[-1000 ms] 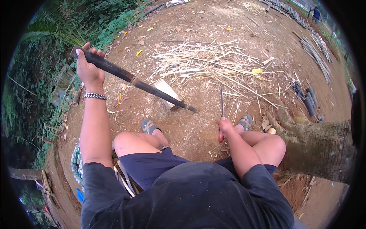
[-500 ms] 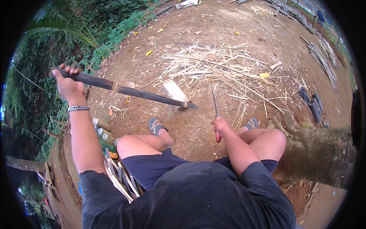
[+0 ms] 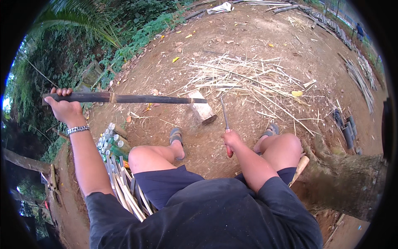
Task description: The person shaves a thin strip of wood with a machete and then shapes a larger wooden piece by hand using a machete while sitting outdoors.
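Observation:
My left hand (image 3: pixel 66 108) is wrapped round one end of a long, dark split bamboo pole (image 3: pixel 145 98). The pole stretches nearly level to the right, and its far end lies over a pale wooden block (image 3: pixel 202 111) on the ground; whether they touch I cannot tell. In my right hand (image 3: pixel 233 140) is the reddish handle of a long, thin-bladed knife (image 3: pixel 225 116). Its blade points up and away, just right of the block and apart from the bamboo.
Beyond the block spreads a heap of bamboo strips (image 3: pixel 244 76). Glass bottles (image 3: pixel 112 141) and a bundle of pale strips (image 3: pixel 126 189) stand by my left leg. On the right are a thick tree trunk (image 3: pixel 348 184) and dark bamboo tubes (image 3: pixel 349 133). Far right, a person (image 3: pixel 359 31) stands.
The bamboo has swung from a downward slant to nearly level, its held end lower and its tip higher. My right hand and the knife have shifted slightly left. The view has turned a little.

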A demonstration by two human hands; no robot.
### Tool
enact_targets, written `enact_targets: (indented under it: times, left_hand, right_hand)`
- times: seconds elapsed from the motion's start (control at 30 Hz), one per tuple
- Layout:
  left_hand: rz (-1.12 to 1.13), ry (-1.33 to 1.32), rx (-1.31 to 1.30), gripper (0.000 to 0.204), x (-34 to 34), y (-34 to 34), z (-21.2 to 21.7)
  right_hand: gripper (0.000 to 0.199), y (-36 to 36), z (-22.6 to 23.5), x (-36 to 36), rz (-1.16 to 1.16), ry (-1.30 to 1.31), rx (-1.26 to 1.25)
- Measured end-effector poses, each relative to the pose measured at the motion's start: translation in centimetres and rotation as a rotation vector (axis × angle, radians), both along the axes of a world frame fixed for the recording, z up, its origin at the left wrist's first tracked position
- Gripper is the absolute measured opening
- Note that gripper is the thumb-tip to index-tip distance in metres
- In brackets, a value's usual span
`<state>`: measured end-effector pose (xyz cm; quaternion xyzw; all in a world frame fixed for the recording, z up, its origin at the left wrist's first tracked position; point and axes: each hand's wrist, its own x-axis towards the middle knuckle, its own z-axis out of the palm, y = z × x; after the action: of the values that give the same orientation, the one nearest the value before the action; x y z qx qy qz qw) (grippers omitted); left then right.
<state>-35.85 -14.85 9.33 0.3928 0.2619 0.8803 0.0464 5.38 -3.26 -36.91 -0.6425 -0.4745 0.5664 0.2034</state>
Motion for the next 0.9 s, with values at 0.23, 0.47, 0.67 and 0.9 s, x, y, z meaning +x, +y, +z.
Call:
enact_targets:
  times: [0.23,0.47,0.67,0.9]
  left_hand:
    - [0.004,0.083,-0.017,0.048,1.0,1.1,-2.4]
    - [-0.194,0.178,-0.015,0.050,-1.4,-0.9,-1.9]
    - [-0.306,0.171,-0.047,0.040,1.9,-3.0,-2.4]
    - [-0.052,0.196,-0.038,0.046,7.5,-5.5,-3.7]
  right_hand:
    - [0.025,1.0,-1.7,-2.7,0.081,-0.101,0.107]
    - [0.031,1.3,-0.4,-5.7,0.209,-0.151,0.125]
    - [0.031,1.2,8.6,-8.9,0.359,0.007,0.094]
    - [0.029,-1.8,18.9,-12.5,0.711,0.233,0.320]
